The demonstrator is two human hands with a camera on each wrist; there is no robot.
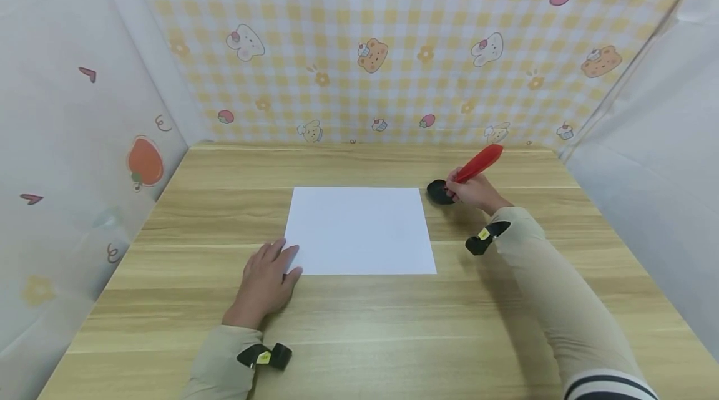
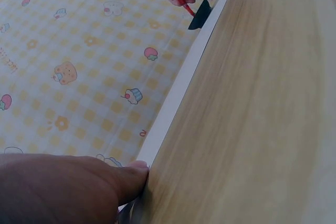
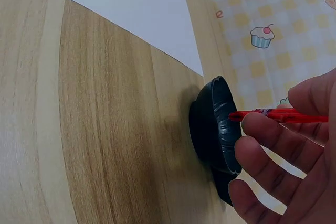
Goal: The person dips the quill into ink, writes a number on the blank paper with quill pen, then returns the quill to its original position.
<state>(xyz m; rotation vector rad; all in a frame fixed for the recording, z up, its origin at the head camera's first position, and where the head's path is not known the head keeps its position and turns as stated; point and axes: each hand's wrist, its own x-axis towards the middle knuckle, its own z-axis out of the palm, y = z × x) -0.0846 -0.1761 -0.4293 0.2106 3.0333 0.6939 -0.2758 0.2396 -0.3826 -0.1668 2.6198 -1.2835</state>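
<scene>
A white sheet of paper (image 1: 359, 231) lies flat on the wooden table. My left hand (image 1: 265, 281) rests at its lower left corner, fingers spread over the edge; in the left wrist view the thumb (image 2: 131, 179) touches the paper's border. To the right of the sheet, my right hand (image 1: 474, 191) pinches a red quill-shaped pen (image 1: 479, 163) between thumb and fingers. Its wide end points up and to the right. The pen's lower tip reaches into a small black dish (image 3: 218, 124) with a fluted, petal-like inside, which stands beside the paper's upper right corner.
A yellow checked cloth with cartoon prints (image 1: 371, 94) hangs behind the table (image 1: 359, 337). White cloth sides (image 1: 73, 138) stand at left and right. Both wrists wear black camera straps (image 1: 264, 356) over beige sleeves.
</scene>
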